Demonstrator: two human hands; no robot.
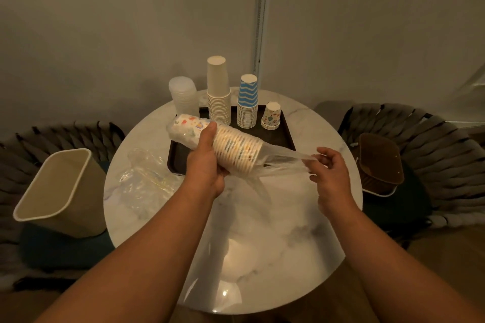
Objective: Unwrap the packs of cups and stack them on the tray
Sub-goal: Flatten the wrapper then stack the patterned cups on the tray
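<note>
Above the near edge of the dark tray (pixel 284 136), the left hand (pixel 207 162) has its grip closed round a sideways pack of printed cups (pixel 223 145). The right hand (pixel 332 173) pinches the clear wrap (pixel 286 161) stretched off the pack's open end. Three cup stacks (pixel 219 102) stand on the tray's far side.

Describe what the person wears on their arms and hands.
Nothing shows on either one. The left hand and the right hand are bare: no gloves, rings, watch or bracelet in view. Both forearms are bare too, with no sleeve reaching into the frame.
</note>
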